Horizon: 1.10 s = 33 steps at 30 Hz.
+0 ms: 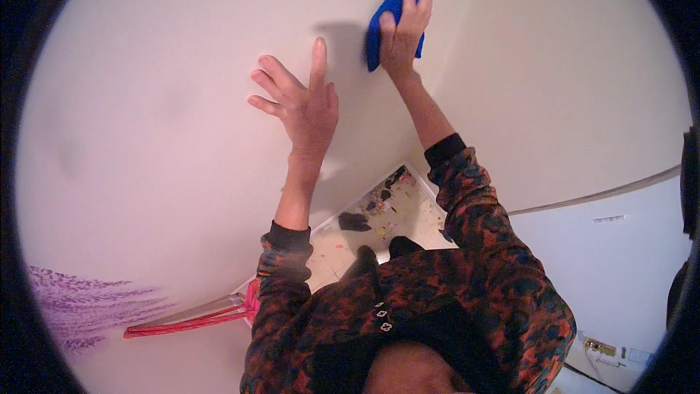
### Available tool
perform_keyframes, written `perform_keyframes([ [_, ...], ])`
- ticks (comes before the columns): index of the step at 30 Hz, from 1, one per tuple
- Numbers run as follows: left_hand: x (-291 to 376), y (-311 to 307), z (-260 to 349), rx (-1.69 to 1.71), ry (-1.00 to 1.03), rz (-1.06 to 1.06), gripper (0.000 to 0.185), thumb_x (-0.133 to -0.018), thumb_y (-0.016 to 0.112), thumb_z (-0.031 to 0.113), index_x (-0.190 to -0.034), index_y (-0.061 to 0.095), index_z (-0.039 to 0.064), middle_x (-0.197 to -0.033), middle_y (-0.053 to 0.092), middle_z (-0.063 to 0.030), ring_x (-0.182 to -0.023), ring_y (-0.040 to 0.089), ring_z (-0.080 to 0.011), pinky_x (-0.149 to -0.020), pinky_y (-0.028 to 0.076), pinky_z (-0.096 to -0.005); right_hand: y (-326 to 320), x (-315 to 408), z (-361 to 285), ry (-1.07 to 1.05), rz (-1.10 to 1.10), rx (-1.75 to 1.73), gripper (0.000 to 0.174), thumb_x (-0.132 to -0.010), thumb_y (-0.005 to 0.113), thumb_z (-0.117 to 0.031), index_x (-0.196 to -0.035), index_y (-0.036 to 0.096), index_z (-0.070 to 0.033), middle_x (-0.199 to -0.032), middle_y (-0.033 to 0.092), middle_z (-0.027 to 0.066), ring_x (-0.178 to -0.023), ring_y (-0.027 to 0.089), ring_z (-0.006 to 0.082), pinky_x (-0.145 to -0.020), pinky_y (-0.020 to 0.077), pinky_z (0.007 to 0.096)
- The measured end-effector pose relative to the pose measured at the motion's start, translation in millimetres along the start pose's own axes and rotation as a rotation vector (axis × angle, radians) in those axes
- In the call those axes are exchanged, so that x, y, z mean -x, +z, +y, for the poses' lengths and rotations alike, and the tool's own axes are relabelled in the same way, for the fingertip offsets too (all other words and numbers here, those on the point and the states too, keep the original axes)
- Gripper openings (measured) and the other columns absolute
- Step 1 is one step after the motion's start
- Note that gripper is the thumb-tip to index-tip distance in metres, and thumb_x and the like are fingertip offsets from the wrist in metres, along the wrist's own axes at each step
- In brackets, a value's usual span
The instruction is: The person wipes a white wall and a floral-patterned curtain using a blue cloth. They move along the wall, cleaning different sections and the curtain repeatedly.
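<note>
My right hand (407,30) presses a blue cloth (385,16) against the pale wall (197,22), near the corner where two walls meet. The cloth spreads out around the fingers and past the palm. To the left and lower, my left hand (306,98) has its fingers spread, with nothing in it. Whether its fingertips touch the wall, I cannot tell.
Dark pieces and bits of debris (354,222) lie on the tiled floor (328,251) in the corner below. Purple floral decoration (87,301) marks the wall at lower left, near red straps (186,322). A pale blue door-like panel (590,262) stands at right.
</note>
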<state>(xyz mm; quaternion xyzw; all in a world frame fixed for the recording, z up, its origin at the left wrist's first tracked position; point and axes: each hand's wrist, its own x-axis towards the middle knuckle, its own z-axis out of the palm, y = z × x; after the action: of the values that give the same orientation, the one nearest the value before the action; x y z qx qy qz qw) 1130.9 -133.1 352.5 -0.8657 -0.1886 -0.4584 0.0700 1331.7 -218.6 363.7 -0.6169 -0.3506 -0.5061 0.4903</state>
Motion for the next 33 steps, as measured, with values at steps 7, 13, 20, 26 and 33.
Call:
perform_keyframes([
  [7, -16.1, 12.1, 34.2, 0.056, 0.066, -0.044, 0.078, -0.086, 0.064, 0.016, -0.156, 0.036, 0.036, -0.160, 0.010, -0.0385, -0.146, 0.008, -0.0633, -0.102, -0.002, -0.0839, -16.1, 36.2, 47.7, 0.137, 0.032, 0.001, 0.060, -0.101, 0.048, -0.021, -0.156, 0.030, -0.004, -0.161, 0.014, 0.0347, -0.150, 0.017, 0.0477, -0.121, 0.0143, 0.0549],
  [13, -28.6, 47.2, 64.9, 0.087, 0.000, 0.034, 0.071, -0.087, 0.069, 0.024, -0.152, 0.044, 0.037, -0.162, -0.002, -0.0363, -0.146, -0.014, -0.0621, -0.101, -0.010, -0.0834, -20.3, 69.6, 27.7, 0.202, -0.071, -0.118, 0.061, -0.098, 0.054, -0.023, -0.154, 0.035, -0.007, -0.162, 0.017, 0.0299, -0.149, 0.017, 0.0510, -0.120, 0.0120, 0.0616],
  [20, -37.9, 69.7, 93.6, 0.037, -0.032, 0.034, 0.068, -0.090, 0.070, 0.034, -0.153, 0.045, 0.035, -0.163, -0.007, -0.0346, -0.147, -0.023, -0.0549, -0.104, -0.021, -0.0740, -24.4, -3.0, 101.3, -0.056, -0.035, -0.056, 0.061, -0.092, 0.055, -0.009, -0.151, 0.040, -0.007, -0.162, 0.022, 0.0267, -0.151, 0.018, 0.0441, -0.120, 0.0090, 0.0612],
  [26, -40.1, 82.8, 101.1, 0.060, -0.057, 0.105, 0.066, -0.091, 0.067, 0.037, -0.153, 0.045, 0.034, -0.164, -0.006, -0.0330, -0.149, -0.022, -0.0504, -0.108, -0.023, -0.0686, -30.5, 38.9, 110.6, 0.073, -0.079, -0.029, 0.064, -0.091, 0.056, -0.006, -0.152, 0.035, -0.007, -0.158, 0.021, 0.0337, -0.146, 0.022, 0.0502, -0.117, 0.0136, 0.0622],
  [33, -43.5, 122.5, 145.5, 0.114, 0.149, -0.042, 0.071, -0.087, 0.062, 0.016, -0.153, 0.043, 0.035, -0.167, 0.011, -0.0218, -0.154, 0.002, -0.0457, -0.110, -0.017, -0.0709, -58.8, 42.5, 109.8, 0.080, -0.076, 0.029, 0.046, -0.094, 0.052, -0.003, -0.140, 0.052, -0.009, -0.145, 0.042, 0.0242, -0.133, 0.040, 0.0401, -0.111, 0.0284, 0.0531],
])
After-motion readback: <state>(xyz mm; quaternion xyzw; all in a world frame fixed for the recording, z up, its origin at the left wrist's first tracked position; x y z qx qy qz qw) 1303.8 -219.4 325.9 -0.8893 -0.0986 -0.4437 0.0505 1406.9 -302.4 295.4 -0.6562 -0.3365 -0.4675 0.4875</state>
